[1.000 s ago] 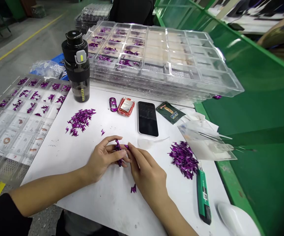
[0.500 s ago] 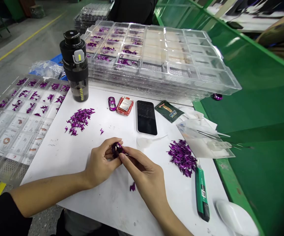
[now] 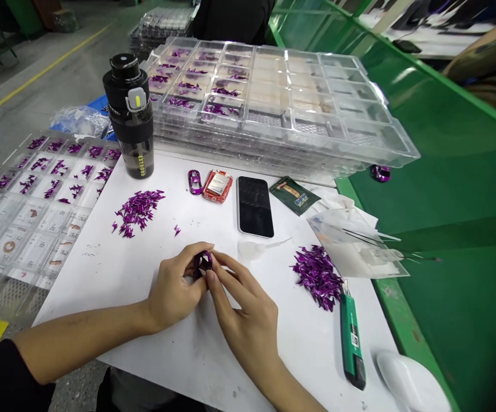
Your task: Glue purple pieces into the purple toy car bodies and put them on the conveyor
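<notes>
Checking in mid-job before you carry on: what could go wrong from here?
The small glossy purple piece pinched between the left hand and right hand could slip and drop. The loose purple slivers nearby might get scattered. The clear tray stack overhangs the green mat and could perhaps tip.

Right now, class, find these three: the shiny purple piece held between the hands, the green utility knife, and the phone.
Shiny purple piece [image 3: 202,262]: head view, on its middle.
Green utility knife [image 3: 352,343]: head view, on its handle.
Phone [image 3: 254,206]: head view, on its dark screen.

The left hand [image 3: 174,284] and right hand [image 3: 242,320] curl together at the fingertips, wrists well apart.
</notes>
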The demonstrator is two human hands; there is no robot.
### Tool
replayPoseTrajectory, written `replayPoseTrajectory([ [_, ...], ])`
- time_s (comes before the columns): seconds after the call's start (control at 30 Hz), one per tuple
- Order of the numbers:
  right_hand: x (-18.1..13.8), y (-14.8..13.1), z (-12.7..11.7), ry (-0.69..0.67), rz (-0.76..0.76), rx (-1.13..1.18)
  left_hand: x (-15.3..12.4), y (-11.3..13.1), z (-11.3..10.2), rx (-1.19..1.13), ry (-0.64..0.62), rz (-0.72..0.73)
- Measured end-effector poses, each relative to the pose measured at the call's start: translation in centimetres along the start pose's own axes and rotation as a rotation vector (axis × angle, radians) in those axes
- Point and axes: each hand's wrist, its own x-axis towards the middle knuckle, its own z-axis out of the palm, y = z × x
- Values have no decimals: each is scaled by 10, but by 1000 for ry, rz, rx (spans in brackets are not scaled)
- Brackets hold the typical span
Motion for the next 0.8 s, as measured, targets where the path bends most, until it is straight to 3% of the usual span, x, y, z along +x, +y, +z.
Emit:
replayPoseTrajectory([
  [0.1,5,9,-5,-83,49,79,7,5,-7,-80,-131,-66],
  [0.2,10,15,-11,-273,167,250,11,4,-12,-51,-235,-71],
  [0.27,12,16,-14,-361,215,248,11,0,-12,7,-246,-27],
  [0.37,15,14,-13,-333,229,145,8,-6,-10,55,-221,24],
  [0.47,19,11,-13,-338,107,72,4,-6,-7,17,-209,15],
  [0.53,22,9,-19,-301,-110,-16,2,-4,-5,-8,-200,7],
  [0.6,26,12,-34,-103,-350,-178,1,0,-4,-12,-184,-11],
  [0.63,30,16,-46,70,-403,-291,1,2,-3,-8,-175,-27],
  [0.67,35,22,-59,272,-393,-417,1,4,-3,-3,-166,-45],
  [0.73,46,42,-90,688,-214,-668,1,7,-2,4,-156,-68],
  [0.8,58,70,-120,851,-37,-830,0,7,-2,21,-160,-38],
])
